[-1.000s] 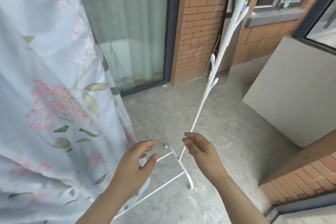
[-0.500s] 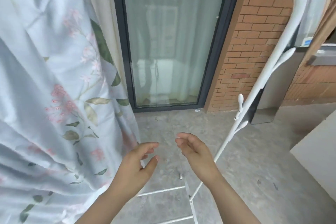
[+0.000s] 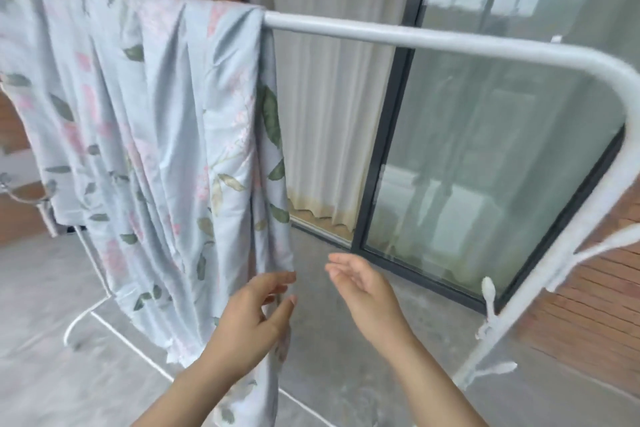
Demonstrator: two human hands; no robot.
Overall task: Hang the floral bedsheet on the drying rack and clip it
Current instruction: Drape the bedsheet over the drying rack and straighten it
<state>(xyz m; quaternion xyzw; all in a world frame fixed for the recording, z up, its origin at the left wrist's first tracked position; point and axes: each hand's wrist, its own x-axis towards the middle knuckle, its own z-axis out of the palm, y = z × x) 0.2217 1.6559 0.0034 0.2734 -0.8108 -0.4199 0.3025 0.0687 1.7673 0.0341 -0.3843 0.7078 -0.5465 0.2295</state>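
The pale blue floral bedsheet hangs bunched over the left half of the white drying rack's top bar and falls almost to the floor. My left hand is by the sheet's right hanging edge, fingers loosely spread, right at the fabric; whether it touches is unclear. My right hand is open, palm turned left, in the air to the right of the sheet, holding nothing. No clips are visible.
The rack's right post curves down with small white hook pegs. Behind the rack are sliding glass doors with curtains and brick walls. The rack's base bars lie on the grey concrete floor.
The view has swung up and left, so the top bar and the draped sheet are in full sight. Both hands stay open at about the same spacing, now close to the sheet's edge.
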